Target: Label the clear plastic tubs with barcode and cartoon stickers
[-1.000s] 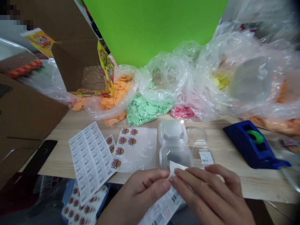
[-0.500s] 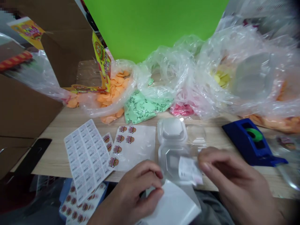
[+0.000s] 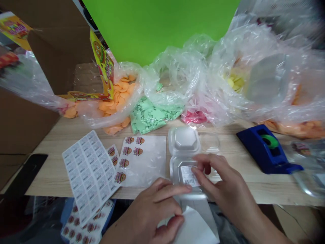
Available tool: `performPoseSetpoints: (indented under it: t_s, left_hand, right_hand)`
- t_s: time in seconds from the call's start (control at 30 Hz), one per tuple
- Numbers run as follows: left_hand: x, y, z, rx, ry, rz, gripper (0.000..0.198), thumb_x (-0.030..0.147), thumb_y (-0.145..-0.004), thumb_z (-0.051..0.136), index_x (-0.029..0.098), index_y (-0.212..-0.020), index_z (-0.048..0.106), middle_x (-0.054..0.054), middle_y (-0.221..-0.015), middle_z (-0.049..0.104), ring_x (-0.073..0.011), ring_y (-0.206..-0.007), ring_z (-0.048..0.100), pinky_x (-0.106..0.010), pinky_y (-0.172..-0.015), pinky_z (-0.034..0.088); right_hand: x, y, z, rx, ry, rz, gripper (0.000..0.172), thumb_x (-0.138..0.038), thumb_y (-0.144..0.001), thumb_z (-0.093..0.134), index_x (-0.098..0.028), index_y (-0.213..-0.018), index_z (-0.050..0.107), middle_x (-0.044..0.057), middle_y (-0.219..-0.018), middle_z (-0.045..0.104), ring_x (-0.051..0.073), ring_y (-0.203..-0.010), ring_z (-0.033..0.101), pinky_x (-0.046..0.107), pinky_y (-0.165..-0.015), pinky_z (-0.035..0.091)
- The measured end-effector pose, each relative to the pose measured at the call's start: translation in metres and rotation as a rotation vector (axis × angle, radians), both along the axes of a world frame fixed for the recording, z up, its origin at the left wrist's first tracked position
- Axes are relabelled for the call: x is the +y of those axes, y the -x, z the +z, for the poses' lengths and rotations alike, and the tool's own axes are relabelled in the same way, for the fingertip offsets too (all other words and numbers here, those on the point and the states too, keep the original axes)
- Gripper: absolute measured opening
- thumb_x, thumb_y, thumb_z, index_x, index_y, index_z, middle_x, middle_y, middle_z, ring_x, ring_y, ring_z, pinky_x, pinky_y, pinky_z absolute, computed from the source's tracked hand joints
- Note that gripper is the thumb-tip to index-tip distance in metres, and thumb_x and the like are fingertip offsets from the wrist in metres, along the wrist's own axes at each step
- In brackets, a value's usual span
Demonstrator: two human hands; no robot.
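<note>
A white barcode label (image 3: 188, 176) lies over the base of an open clear plastic clamshell box (image 3: 175, 169), whose other half is folded back behind it. My right hand (image 3: 223, 183) has thumb and forefinger at the label's upper right edge. My left hand (image 3: 162, 206) reaches its forefinger to the label's lower edge. Its thumb and other fingers are closed on a white sheet (image 3: 195, 227), curled up at a corner, below the box. The exact grip under these fingers is partly hidden.
Left of the box lie a burger sticker sheet (image 3: 149, 166) and a barcode label sheet (image 3: 90, 173). A blue tape dispenser (image 3: 264, 149) stands right. Behind are bags of green pieces (image 3: 152, 115) and orange discs (image 3: 119, 98), an open carton (image 3: 56, 61) and a phone-like black slab (image 3: 27, 173).
My right hand has moved left, bringing the label down over the box base. My left forefinger has stretched out to the label. The view has shifted slightly right.
</note>
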State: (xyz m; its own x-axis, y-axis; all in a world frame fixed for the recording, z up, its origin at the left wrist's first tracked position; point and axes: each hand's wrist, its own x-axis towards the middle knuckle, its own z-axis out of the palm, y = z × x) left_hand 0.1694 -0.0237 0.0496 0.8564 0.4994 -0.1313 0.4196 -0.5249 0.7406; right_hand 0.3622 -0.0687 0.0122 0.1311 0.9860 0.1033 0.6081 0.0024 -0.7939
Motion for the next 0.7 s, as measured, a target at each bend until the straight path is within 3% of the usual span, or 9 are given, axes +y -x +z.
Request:
performPoseSetpoints:
  t_s: [0.1,0.2,0.23,0.3,0.37,0.4,0.53,0.7]
  left_hand:
    - [0.001,0.0,-0.001,-0.039,0.016,0.012,0.015,0.006,-0.075,0.054,0.018,-0.071,0.061,-0.005,-0.115,0.065,-0.0189,-0.098,0.058,-0.028,-0.087,0.047]
    - [-0.001,0.003,-0.002,-0.073,0.05,0.049,0.016,0.005,-0.075,0.056,0.02,-0.071,0.062,-0.005,-0.114,0.066,-0.0194,-0.101,0.058,-0.029,-0.088,0.046]
    - [-0.002,0.004,-0.003,-0.077,0.065,0.059,0.015,0.006,-0.075,0.057,0.02,-0.071,0.062,-0.005,-0.114,0.066,-0.0196,-0.102,0.059,-0.029,-0.089,0.046]
    - [-0.004,0.007,-0.005,-0.103,0.089,0.068,0.015,0.006,-0.074,0.058,0.02,-0.071,0.061,-0.005,-0.113,0.066,-0.0197,-0.104,0.059,-0.029,-0.09,0.046]
    - [-0.007,0.011,-0.008,-0.168,0.108,0.077,0.016,0.005,-0.073,0.059,0.02,-0.073,0.061,-0.004,-0.11,0.067,-0.0185,-0.104,0.059,-0.028,-0.091,0.045]
    - [-0.008,0.013,-0.01,-0.197,0.115,0.088,0.017,0.004,-0.073,0.059,0.021,-0.075,0.061,-0.003,-0.108,0.068,-0.0181,-0.105,0.058,-0.027,-0.092,0.045]
    - [-0.012,0.021,-0.02,-0.265,0.06,0.035,0.011,0.013,-0.077,0.062,0.023,-0.076,0.063,-0.002,-0.108,0.069,-0.022,-0.113,0.055,-0.033,-0.094,0.045]
    - [-0.018,0.025,-0.034,-0.24,-0.12,-0.045,0.008,0.019,-0.08,0.059,0.023,-0.076,0.064,-0.005,-0.124,0.06,-0.0248,-0.122,0.047,-0.039,-0.098,0.042]
  right_hand:
    - [0.001,-0.002,-0.008,-0.063,-0.09,-0.087,0.026,-0.014,-0.087,0.046,-0.022,-0.112,0.049,0.001,-0.079,0.051,0.014,-0.07,0.053,0.029,-0.066,0.046]
    - [-0.002,-0.01,-0.011,-0.054,-0.159,-0.121,0.02,-0.014,-0.087,0.045,-0.023,-0.103,0.053,0.006,-0.096,0.05,0.017,-0.088,0.055,0.031,-0.076,0.048]
    - [-0.004,-0.013,-0.01,-0.046,-0.15,-0.056,0.02,-0.017,-0.087,0.048,-0.024,-0.106,0.053,0.007,-0.106,0.05,0.018,-0.098,0.054,0.034,-0.083,0.047]
    - [-0.009,-0.017,-0.009,-0.066,-0.079,0.184,0.038,-0.026,-0.085,0.056,-0.026,-0.121,0.046,0.009,-0.125,0.045,0.022,-0.117,0.045,0.041,-0.097,0.04]
    - [-0.011,-0.019,-0.008,-0.109,0.001,0.39,0.06,-0.034,-0.082,0.061,-0.026,-0.134,0.034,0.009,-0.135,0.04,0.024,-0.126,0.036,0.046,-0.103,0.033]
    - [-0.011,-0.019,-0.007,-0.112,0.018,0.423,0.064,-0.036,-0.081,0.062,-0.026,-0.136,0.031,0.009,-0.136,0.04,0.024,-0.127,0.035,0.047,-0.104,0.032]
    - [-0.002,-0.019,-0.001,0.072,0.061,0.265,0.058,-0.041,-0.076,0.067,-0.029,-0.129,0.045,0.006,-0.129,0.049,0.023,-0.121,0.043,0.044,-0.099,0.038]
    - [0.015,-0.025,0.017,0.482,0.325,0.12,0.041,-0.039,-0.078,0.064,-0.031,-0.117,0.058,0.002,-0.123,0.058,0.022,-0.112,0.054,0.042,-0.097,0.042]
